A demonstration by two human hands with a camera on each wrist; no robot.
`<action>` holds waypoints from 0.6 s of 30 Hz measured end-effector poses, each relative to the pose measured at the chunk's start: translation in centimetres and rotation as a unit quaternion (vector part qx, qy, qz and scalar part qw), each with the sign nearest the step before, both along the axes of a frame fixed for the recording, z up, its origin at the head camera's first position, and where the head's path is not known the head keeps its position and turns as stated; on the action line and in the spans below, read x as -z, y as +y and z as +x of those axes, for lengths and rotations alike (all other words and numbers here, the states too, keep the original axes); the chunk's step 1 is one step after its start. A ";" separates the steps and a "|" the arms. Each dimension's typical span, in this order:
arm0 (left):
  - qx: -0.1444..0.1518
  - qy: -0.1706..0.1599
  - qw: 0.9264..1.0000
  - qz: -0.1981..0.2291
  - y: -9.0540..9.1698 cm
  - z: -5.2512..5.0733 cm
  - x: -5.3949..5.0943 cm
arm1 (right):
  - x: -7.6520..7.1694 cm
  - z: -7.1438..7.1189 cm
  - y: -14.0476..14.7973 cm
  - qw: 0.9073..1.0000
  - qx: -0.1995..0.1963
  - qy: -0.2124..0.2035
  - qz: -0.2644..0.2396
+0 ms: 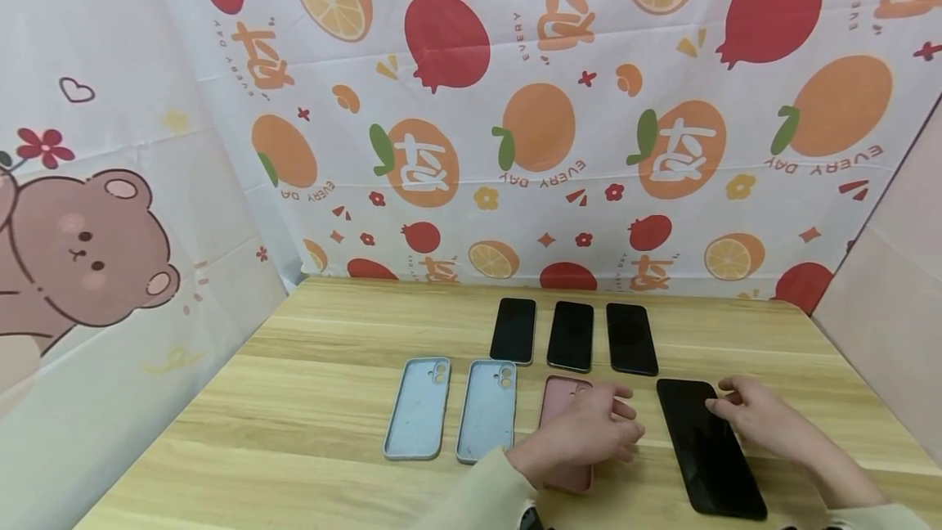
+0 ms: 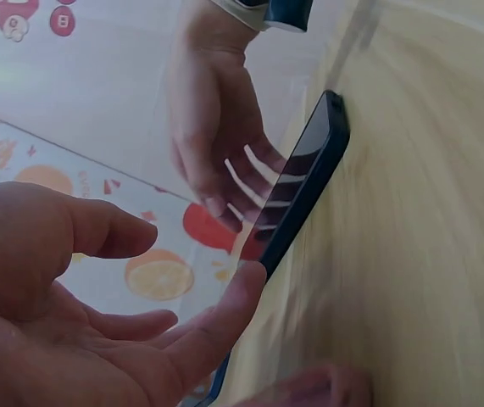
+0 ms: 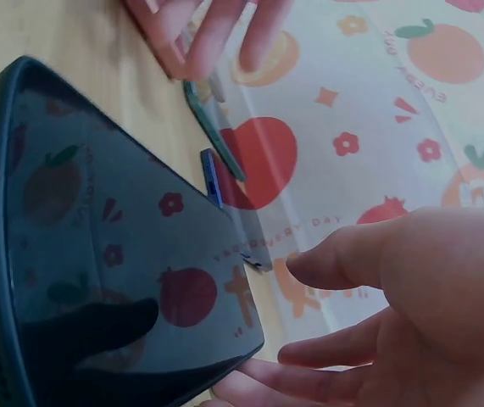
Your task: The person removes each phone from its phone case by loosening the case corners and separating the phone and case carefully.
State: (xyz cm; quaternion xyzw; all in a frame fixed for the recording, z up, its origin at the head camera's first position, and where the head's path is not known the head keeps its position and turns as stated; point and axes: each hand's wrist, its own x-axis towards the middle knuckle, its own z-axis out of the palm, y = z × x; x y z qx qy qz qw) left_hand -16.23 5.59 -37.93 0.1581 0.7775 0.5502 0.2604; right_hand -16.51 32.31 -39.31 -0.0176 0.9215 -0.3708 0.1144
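Observation:
A black-screened phone in a dark case point(image 1: 710, 456) lies face up on the wooden table at the right. My right hand point(image 1: 769, 424) is at its upper right edge, thumb and fingers spread; in the right wrist view, fingertips point(image 3: 254, 373) meet or nearly meet the phone's corner. My left hand point(image 1: 589, 430) hovers over a pink phone case point(image 1: 558, 397), partly hiding it. Its fingers are loosely bent toward the phone and grip nothing. In the left wrist view the thumb point(image 2: 119, 231) stands well apart from the other fingers.
Two light blue phone cases point(image 1: 417, 411) point(image 1: 487, 409) lie left of the pink one. Behind them three black phones point(image 1: 513, 332) point(image 1: 570, 336) point(image 1: 631, 339) form a row. A fruit-print cloth point(image 1: 471, 219) hangs at the table's back edge.

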 end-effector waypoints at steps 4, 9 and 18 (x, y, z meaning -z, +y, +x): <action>-0.011 -0.027 0.999 -0.023 1.4 0.3 0.3 | 0.2 0.3 0.1 0.999 0.026 -0.022 -0.040; -0.036 -0.036 0.997 -0.060 3.0 0.8 0.5 | 0.5 0.5 0.4 0.997 0.043 -0.028 -0.056; -0.054 -0.050 0.997 -0.022 4.6 0.9 0.9 | 0.4 0.5 0.1 0.998 0.045 -0.019 -0.049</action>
